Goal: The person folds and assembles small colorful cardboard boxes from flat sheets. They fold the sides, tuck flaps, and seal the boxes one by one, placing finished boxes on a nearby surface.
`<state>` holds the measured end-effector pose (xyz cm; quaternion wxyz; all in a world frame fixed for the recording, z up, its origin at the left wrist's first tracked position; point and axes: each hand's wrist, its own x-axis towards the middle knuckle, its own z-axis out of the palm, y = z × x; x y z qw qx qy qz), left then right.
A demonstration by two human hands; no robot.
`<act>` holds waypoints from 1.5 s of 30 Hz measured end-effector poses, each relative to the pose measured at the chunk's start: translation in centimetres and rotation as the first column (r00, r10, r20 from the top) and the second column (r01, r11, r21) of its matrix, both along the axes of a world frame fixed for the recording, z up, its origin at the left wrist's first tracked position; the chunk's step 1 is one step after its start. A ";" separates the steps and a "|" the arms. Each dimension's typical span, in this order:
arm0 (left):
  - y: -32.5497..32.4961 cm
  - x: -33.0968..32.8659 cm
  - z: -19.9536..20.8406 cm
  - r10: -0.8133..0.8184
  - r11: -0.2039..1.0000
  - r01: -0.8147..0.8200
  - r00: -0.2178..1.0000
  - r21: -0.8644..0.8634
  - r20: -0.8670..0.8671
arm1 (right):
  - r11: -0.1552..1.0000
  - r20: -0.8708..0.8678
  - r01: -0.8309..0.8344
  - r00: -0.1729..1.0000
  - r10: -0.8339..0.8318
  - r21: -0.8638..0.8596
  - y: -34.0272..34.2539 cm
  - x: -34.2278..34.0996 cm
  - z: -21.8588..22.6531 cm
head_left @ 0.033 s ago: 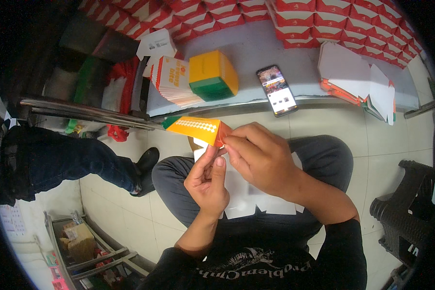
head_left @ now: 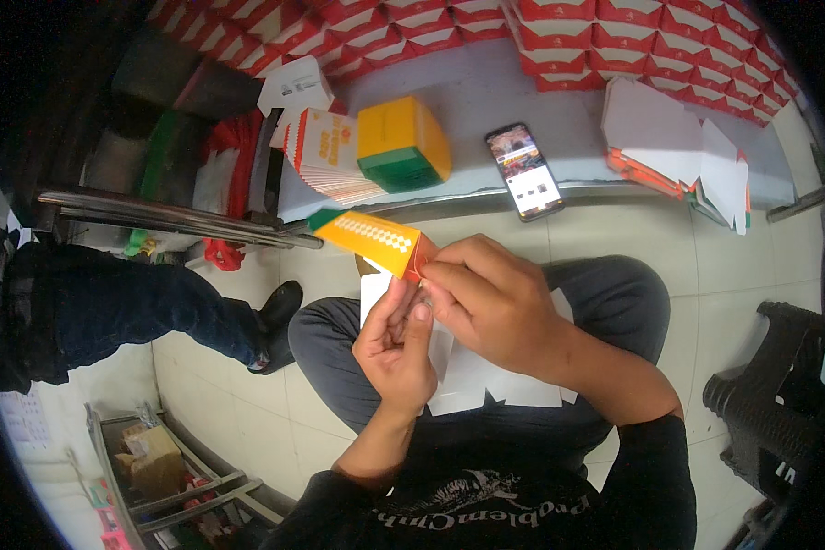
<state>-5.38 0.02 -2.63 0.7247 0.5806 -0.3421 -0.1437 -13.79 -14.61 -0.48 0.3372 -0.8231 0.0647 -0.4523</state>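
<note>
A small folding carton, yellow with a white checkered strip, a green far end and an orange-red near end, is held tilted above my lap. My left hand pinches its near end from below with thumb and fingertips. At the orange-red end, the bent fingers of my right hand grip the flaps; the fingertips partly hide the folds. White flat carton blanks lie across my lap beneath my hands.
Ahead, a grey bench bears a yellow-green box, stacked printed cartons, a phone and white-orange blanks. Red-white boxes are piled behind. A person's leg is at left, a dark plastic stool at right.
The carton has turned slightly, its green end rising a little and showing more of the checkered side. My left hand has shifted slightly; my right hand stays at the orange-red end.
</note>
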 end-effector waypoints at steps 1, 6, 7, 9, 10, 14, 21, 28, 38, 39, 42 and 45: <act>0.1 -0.3 -0.2 -0.010 1.000 0.009 0.999 -0.024 -0.033 | 1.000 0.010 -0.013 1.000 0.013 0.006 0.1 0.0 0.1; 0.0 -0.5 0.3 -0.078 0.995 0.075 0.996 -0.060 -0.042 | 1.000 -0.018 0.000 1.000 0.000 -0.003 -0.2 -0.4 0.3; -0.4 -1.0 0.7 -0.063 0.997 0.059 0.996 -0.055 -0.061 | 1.000 -0.007 0.011 1.000 -0.011 0.017 -0.2 -0.3 0.1; -0.8 -1.0 0.8 -0.034 0.997 0.027 0.995 -0.072 -0.091 | 0.997 0.001 -0.001 1.000 0.001 0.081 -0.3 -0.3 0.1; -0.8 -0.8 0.5 -0.019 0.996 0.009 0.995 -0.094 -0.103 | 0.992 -0.002 -0.025 1.000 0.026 0.125 -0.4 -0.4 0.3; -0.6 0.7 0.2 0.025 0.992 -0.046 0.985 -0.118 -0.170 | 0.987 0.034 -0.105 0.994 0.101 0.126 -0.7 -0.4 0.8; -1.1 1.5 -0.4 -0.016 0.987 0.006 0.998 -0.161 -0.063 | 0.995 -0.011 -0.039 0.999 0.040 0.096 -0.3 -0.7 0.7; -2.0 1.4 -0.9 0.022 0.983 -0.017 0.999 -0.180 0.030 | 0.996 0.029 -0.042 0.999 0.040 0.081 -0.1 -0.4 0.3; -2.0 -0.3 -1.2 0.079 0.985 -0.041 0.971 -0.168 0.226 | 0.996 0.153 -0.034 0.988 0.022 0.079 0.0 0.2 -0.5; -1.8 -0.3 -1.3 0.063 0.986 -0.025 0.972 -0.166 0.226 | 0.997 0.146 -0.030 0.989 0.018 0.077 0.0 0.2 -0.5; -1.2 -0.5 -1.5 0.080 0.988 -0.048 0.971 -0.143 0.226 | 0.996 0.137 -0.023 0.990 0.012 0.082 0.2 0.2 -0.6; -1.3 -0.4 -1.5 0.076 0.986 -0.043 0.975 -0.160 0.207 | 0.992 0.148 -0.036 0.989 0.018 0.118 0.3 0.3 -0.6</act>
